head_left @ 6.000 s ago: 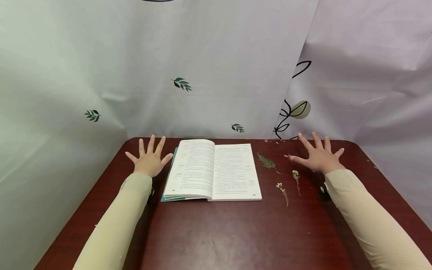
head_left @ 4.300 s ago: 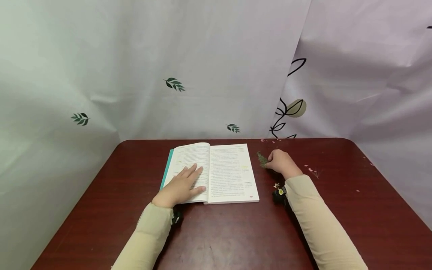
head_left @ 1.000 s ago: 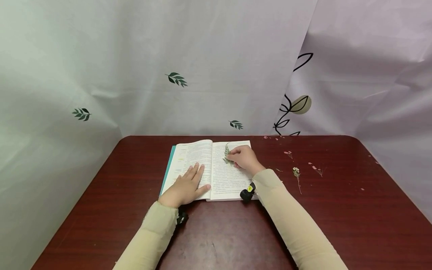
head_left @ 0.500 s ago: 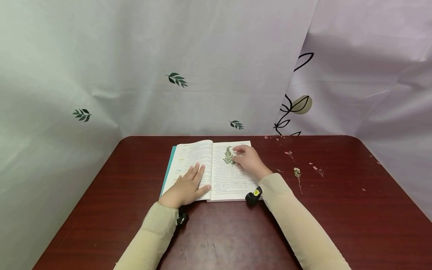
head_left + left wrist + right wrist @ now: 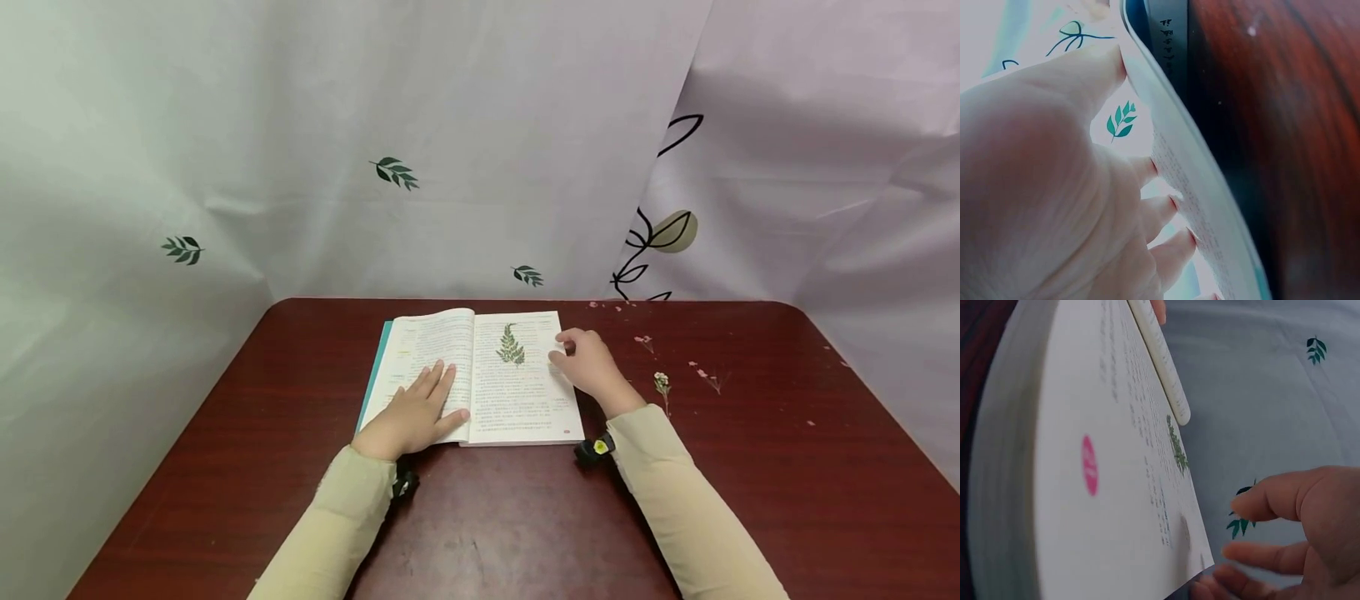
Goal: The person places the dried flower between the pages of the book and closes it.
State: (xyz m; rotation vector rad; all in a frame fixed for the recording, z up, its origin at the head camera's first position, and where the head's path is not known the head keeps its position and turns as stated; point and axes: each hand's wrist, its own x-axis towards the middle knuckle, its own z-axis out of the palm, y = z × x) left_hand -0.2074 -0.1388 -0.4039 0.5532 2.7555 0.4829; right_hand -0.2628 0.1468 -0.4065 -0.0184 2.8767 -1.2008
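An open book (image 5: 517,408) with a teal cover lies on the dark red table. My left hand (image 5: 408,421) rests on its left page, fingers spread and fingertips pressing the paper, as the left wrist view also shows at the fingers (image 5: 1169,256). A green fern leaf (image 5: 511,346) lies flat on the upper right page, stem end toward the back. My right hand (image 5: 588,362) hovers at the book's right edge, thumb and index apart with nothing between them. In the right wrist view the fern leaf (image 5: 1177,447) lies on the page, away from the right hand (image 5: 1297,531).
Right of the book lie a small white flower sprig (image 5: 662,385) and pink flower sprigs (image 5: 705,375). Pink petals (image 5: 596,305) are scattered near the table's back edge. A white curtain (image 5: 450,225) with leaf prints hangs behind the table (image 5: 480,517).
My right hand carried the fern leaf from the table onto the right page, let go of it and drew back to the right. My left hand came onto the left page and stayed there.
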